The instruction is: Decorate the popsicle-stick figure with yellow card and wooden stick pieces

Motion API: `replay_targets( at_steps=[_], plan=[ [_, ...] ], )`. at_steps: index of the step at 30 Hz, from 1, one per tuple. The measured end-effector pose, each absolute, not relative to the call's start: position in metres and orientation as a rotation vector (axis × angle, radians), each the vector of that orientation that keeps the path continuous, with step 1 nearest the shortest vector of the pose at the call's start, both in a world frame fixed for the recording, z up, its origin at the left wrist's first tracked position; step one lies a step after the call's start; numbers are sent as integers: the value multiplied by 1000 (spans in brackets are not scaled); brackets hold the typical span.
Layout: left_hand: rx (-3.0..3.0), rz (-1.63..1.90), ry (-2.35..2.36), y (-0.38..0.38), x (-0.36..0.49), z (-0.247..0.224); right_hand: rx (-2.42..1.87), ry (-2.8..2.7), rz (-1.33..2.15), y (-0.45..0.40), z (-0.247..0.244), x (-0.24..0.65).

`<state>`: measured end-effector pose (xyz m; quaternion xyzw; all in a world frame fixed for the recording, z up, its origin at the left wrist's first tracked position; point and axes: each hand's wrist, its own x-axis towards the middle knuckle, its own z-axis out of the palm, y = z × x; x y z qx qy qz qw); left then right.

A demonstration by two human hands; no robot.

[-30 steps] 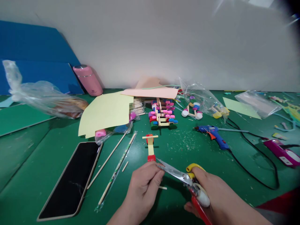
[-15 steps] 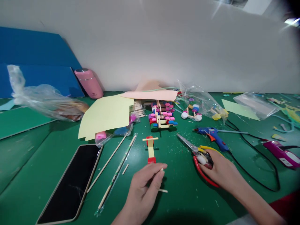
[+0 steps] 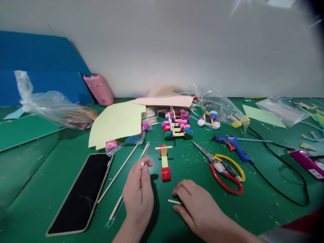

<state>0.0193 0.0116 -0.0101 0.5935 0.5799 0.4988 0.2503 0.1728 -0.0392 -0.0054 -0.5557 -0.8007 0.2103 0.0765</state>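
My left hand [image 3: 140, 192] is closed, pinching a short wooden stick [image 3: 142, 165] between thumb and forefinger. My right hand [image 3: 196, 206] rests low at the table, thumb and fingers apart around another short stick [image 3: 174, 201]; whether they touch it is unclear. Between and beyond my hands lies a small piece made of a pale strip [image 3: 164, 160] with a red roll [image 3: 165, 173] at its near end and a crosswise stick at its far end. Red and yellow handled scissors [image 3: 225, 170] lie open to the right, touched by neither hand.
A phone [image 3: 81, 194] and long sticks lie at the left. Small coloured wheeled models [image 3: 177, 125] stand further back beside yellow paper [image 3: 117, 125]. A blue glue gun [image 3: 233, 146] with its black cable lies at the right. A pink bottle [image 3: 98, 89] leans against the wall.
My right hand has let go of the scissors and moved left to the short stick. My left hand has moved left and up with its stick, uncovering the red roll.
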Motion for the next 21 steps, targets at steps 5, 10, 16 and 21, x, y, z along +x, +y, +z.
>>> replay_targets(
  at_steps=[5,10,16,21],
  plan=[
    [1624,1376,1515,12,15,-17,-1663,-2642,454,-28,-13,161],
    [1580,1364,1505,11,15,-17,-1598,-2578,598,-24,-8,169],
    [1551,1163,1311,10,25,2,-1513,-1724,939,-15,16,190],
    [1049,927,1077,10,40,10,-1385,-1264,1177,-11,16,184]
  ],
)
